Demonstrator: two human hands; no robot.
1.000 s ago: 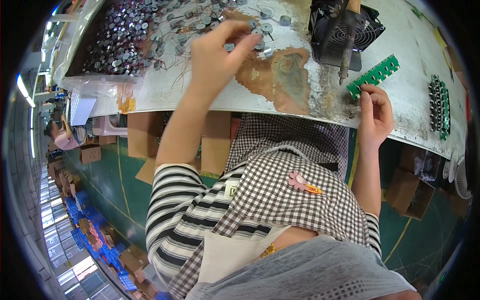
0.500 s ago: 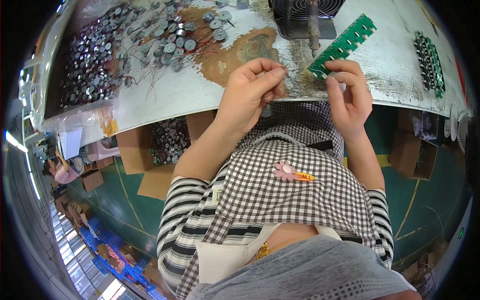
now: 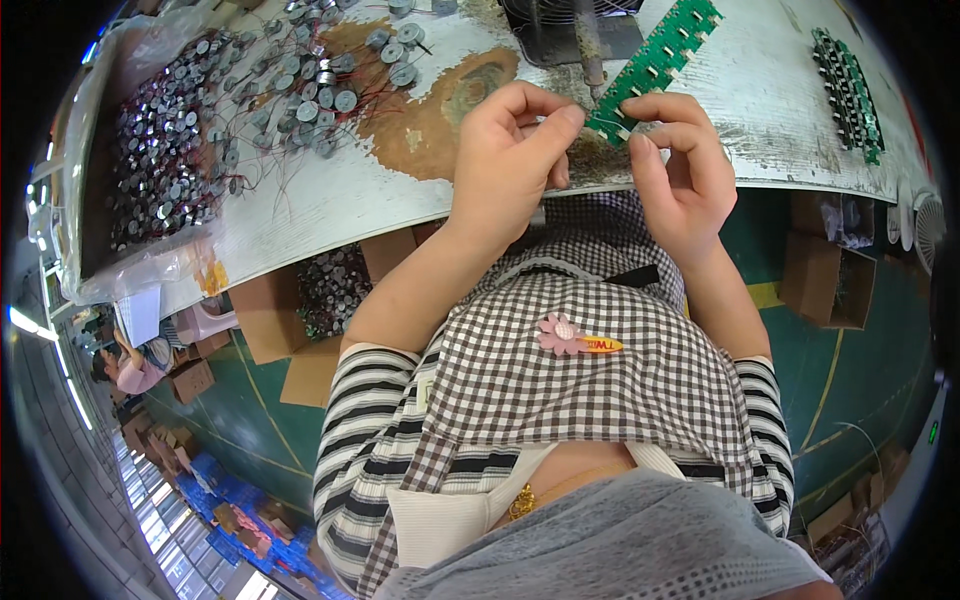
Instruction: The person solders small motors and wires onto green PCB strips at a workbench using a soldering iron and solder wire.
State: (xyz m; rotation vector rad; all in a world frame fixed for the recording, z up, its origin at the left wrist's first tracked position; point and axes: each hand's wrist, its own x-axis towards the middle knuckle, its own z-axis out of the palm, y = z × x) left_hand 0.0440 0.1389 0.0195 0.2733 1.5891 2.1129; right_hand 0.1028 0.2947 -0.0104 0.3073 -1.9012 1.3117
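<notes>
My right hand (image 3: 683, 165) grips the lower end of a long green circuit board (image 3: 655, 62), fingers and thumb closed around its near corner. Small pale components sit in a row along the board, which slants up and away to the right. My left hand (image 3: 515, 150) is pinched, with a thin wire (image 3: 596, 119) showing at its fingertips, close to the board's near end. What else its curled fingers hold is hidden. Just beyond the board's left edge stands an upright soldering iron (image 3: 590, 50), its tip pointing down at the scorched table.
Many small round metal motors (image 3: 320, 95) with red wires lie at the left, beside a plastic-lined tray (image 3: 100, 265) full of more. A black fan (image 3: 620, 40) stands behind the iron. Stacked circuit boards (image 3: 848, 100) lie right. Cardboard boxes (image 3: 265, 320) sit below the table (image 3: 750, 140).
My left fingertips have moved right, bringing the wire up to the board's near end. The board and my right hand have shifted slightly left and up in the picture, as has the whole table.
</notes>
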